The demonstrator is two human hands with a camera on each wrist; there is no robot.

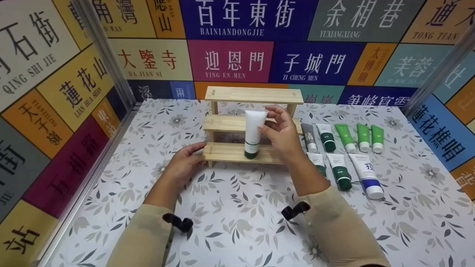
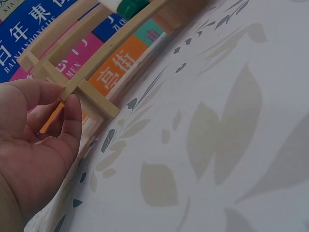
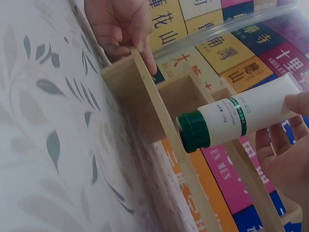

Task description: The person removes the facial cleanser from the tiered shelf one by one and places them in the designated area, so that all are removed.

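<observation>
A three-tier wooden display rack (image 1: 224, 151) stands on the table. At the left end of its lowest board, my left hand (image 1: 184, 165) pinches the corner between thumb and fingers, as the left wrist view (image 2: 41, 140) shows. My right hand (image 1: 285, 141) grips a white cleanser tube (image 1: 254, 128) by the upper, flat end. The tube is upright with its dark green cap (image 3: 192, 131) down, at the middle of the lowest board. Whether the cap rests on the board or hangs just above it, I cannot tell. The rack's right end is partly hidden behind my right hand.
Right of the rack, several tubes lie in two rows: a grey tube (image 1: 309, 138), green tubes (image 1: 345, 136), white tubes with dark green caps (image 1: 338, 170), and a white-and-blue tube (image 1: 366, 174). Printed panels (image 1: 230, 61) wall in the flower-patterned table (image 1: 222, 222).
</observation>
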